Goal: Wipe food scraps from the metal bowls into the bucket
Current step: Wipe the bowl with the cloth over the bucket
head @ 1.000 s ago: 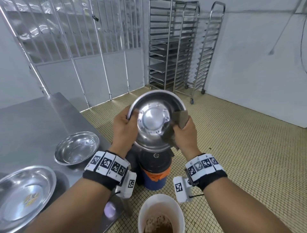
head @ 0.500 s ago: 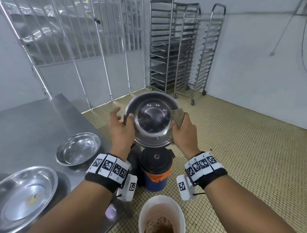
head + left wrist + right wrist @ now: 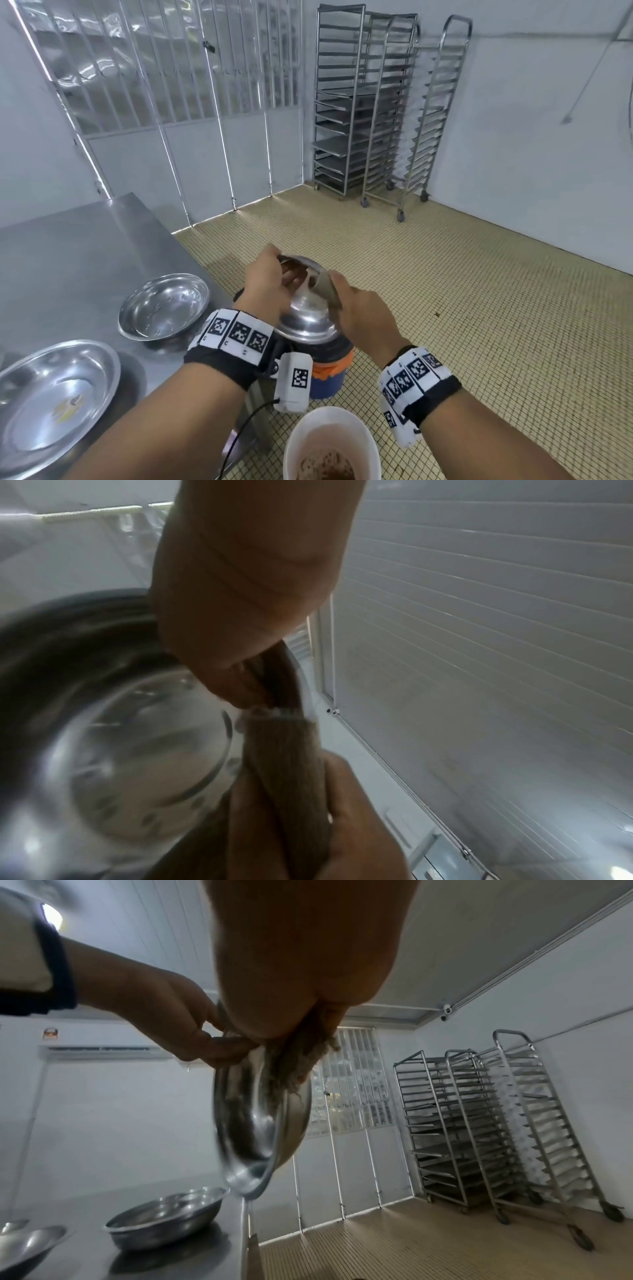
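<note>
Tilted metal bowl gripped between both hands.

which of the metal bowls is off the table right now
The bowl gripped by the left hand, tilted above the blue bin; the other two sit on the table.

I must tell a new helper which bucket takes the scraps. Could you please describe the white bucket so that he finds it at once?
Start at the steel table on the left and go to its near corner. On the tiled floor beside it stand two containers; the white bucket is the one nearer the person, below the wrists. It is open, with brown scraps inside, while its neighbour is a blue bucket with an orange band.
</note>
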`<act>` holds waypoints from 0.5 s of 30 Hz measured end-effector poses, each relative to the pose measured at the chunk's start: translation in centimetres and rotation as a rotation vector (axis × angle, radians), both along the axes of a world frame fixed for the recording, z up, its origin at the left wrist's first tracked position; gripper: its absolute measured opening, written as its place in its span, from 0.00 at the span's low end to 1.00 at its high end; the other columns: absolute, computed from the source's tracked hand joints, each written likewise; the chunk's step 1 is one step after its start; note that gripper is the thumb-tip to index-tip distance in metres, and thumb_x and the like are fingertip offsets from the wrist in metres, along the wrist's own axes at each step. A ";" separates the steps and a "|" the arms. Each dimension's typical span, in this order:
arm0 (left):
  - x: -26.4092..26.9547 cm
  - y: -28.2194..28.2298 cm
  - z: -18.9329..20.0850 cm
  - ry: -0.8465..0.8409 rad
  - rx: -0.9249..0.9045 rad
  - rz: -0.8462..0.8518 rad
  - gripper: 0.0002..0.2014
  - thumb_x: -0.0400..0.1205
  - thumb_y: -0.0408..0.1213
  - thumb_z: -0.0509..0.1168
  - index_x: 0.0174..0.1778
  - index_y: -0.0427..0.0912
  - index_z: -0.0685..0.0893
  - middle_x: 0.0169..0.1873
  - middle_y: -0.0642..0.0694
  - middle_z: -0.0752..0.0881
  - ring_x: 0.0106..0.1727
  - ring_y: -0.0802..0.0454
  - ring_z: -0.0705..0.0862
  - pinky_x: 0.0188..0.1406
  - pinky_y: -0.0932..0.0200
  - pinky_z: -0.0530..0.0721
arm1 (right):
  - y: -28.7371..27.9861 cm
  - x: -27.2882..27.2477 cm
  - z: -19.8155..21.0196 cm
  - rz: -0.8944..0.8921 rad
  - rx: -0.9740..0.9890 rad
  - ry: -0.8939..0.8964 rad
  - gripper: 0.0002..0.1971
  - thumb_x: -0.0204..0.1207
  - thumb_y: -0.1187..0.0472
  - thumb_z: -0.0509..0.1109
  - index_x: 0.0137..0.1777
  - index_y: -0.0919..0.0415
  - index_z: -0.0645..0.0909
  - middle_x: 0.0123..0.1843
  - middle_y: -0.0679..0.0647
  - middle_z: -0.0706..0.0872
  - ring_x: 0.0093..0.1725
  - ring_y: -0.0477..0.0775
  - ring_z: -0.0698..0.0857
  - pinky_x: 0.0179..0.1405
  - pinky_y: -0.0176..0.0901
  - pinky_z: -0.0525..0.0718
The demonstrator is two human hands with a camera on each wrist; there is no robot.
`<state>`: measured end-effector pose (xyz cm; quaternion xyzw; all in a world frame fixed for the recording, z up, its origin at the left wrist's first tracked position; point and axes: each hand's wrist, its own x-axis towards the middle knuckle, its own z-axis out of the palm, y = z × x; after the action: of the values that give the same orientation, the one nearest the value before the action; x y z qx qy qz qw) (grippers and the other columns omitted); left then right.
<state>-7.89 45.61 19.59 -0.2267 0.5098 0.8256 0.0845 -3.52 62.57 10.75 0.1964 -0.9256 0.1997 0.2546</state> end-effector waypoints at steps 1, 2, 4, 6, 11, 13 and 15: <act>-0.1 -0.3 -0.2 -0.028 0.002 0.007 0.06 0.87 0.34 0.64 0.48 0.34 0.80 0.26 0.41 0.88 0.28 0.46 0.89 0.44 0.45 0.90 | 0.1 0.4 -0.3 0.010 0.017 -0.060 0.30 0.81 0.57 0.71 0.79 0.51 0.62 0.37 0.56 0.89 0.26 0.52 0.80 0.21 0.43 0.80; -0.2 -0.6 -0.2 -0.044 -0.012 0.019 0.05 0.87 0.33 0.63 0.48 0.34 0.79 0.28 0.41 0.87 0.29 0.45 0.88 0.45 0.44 0.90 | 0.3 0.7 -0.5 0.007 0.021 -0.117 0.30 0.80 0.55 0.69 0.81 0.49 0.64 0.40 0.56 0.90 0.29 0.54 0.83 0.26 0.46 0.84; -0.3 -1.4 -0.4 -0.051 -0.085 0.036 0.04 0.87 0.31 0.63 0.49 0.34 0.79 0.41 0.37 0.87 0.45 0.39 0.90 0.56 0.38 0.90 | 1.2 0.9 -0.5 -0.019 -0.018 -0.205 0.27 0.81 0.56 0.66 0.80 0.46 0.72 0.44 0.53 0.91 0.36 0.56 0.88 0.34 0.53 0.89; -0.5 -2.0 -1.2 -0.040 -0.137 0.032 0.09 0.88 0.35 0.62 0.56 0.33 0.83 0.47 0.37 0.87 0.55 0.37 0.88 0.64 0.39 0.87 | 2.0 0.6 -0.1 -0.055 -0.104 -0.189 0.21 0.81 0.57 0.66 0.73 0.44 0.76 0.41 0.46 0.90 0.36 0.50 0.88 0.35 0.53 0.89; 0.8 -1.8 -2.7 0.128 -0.423 -0.027 0.15 0.92 0.38 0.55 0.54 0.34 0.84 0.41 0.41 0.83 0.44 0.43 0.84 0.49 0.46 0.85 | 1.8 -0.4 2.4 -0.059 -0.445 -0.027 0.08 0.84 0.56 0.65 0.59 0.50 0.82 0.39 0.41 0.87 0.35 0.42 0.85 0.35 0.41 0.83; 1.7 -1.5 -3.7 0.232 -0.553 -0.045 0.17 0.90 0.42 0.59 0.42 0.33 0.82 0.38 0.35 0.85 0.40 0.41 0.85 0.46 0.42 0.86 | 0.2 -0.5 2.8 -0.070 -0.504 -0.045 0.11 0.88 0.46 0.63 0.58 0.51 0.81 0.36 0.42 0.86 0.33 0.41 0.85 0.32 0.39 0.83; 2.6 -1.2 -4.5 0.317 -0.610 -0.078 0.19 0.88 0.43 0.63 0.37 0.32 0.80 0.33 0.33 0.83 0.35 0.43 0.82 0.42 0.39 0.85 | -1.8 0.0 2.1 -0.098 -0.448 -0.069 0.19 0.88 0.38 0.57 0.61 0.51 0.77 0.33 0.45 0.85 0.29 0.46 0.85 0.28 0.47 0.84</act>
<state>-5.24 44.43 15.08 -0.0907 0.7481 0.6564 -0.0361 -3.50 60.79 12.81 0.0830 -0.8747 0.3940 0.2697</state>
